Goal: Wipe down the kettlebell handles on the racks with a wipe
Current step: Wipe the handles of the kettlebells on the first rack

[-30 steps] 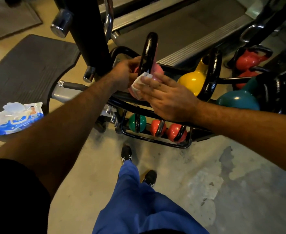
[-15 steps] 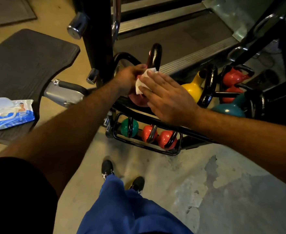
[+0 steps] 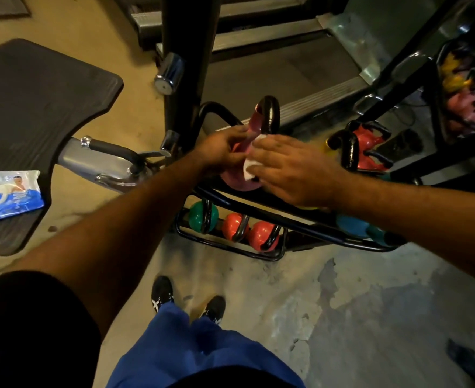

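— Gym floor (image 3: 342, 303), patchy concrete, with a dark mat (image 3: 34, 107) off to the left and a black rack (image 3: 300, 219) straight ahead. What is on the top tier?

— Nearest is a pink kettlebell (image 3: 239, 183) with its black handle (image 3: 271, 113) standing upright. Further right, another black handle (image 3: 349, 149) rises in front of a red kettlebell (image 3: 366, 141).

— And the hands?

— Both are on the pink one. The left hand (image 3: 222, 152) has its fingers curled against the bell's left side, below the handle. The right hand (image 3: 289, 169) lies flat, fingers together, pressing a white wipe (image 3: 250, 166) to the bell at the foot of the handle. Whether the thumb pinches the wipe, I cannot tell.

— Lower tier?

— A green kettlebell (image 3: 202, 217) and two red kettlebells (image 3: 261, 235) sit side by side, handles tilted.

— Anything else?

— A blue-and-white pack of wipes (image 3: 6, 197) rests on the mat's near edge, well apart from the rack. Blue trousers (image 3: 191, 348) and black shoes (image 3: 162, 292) show below.
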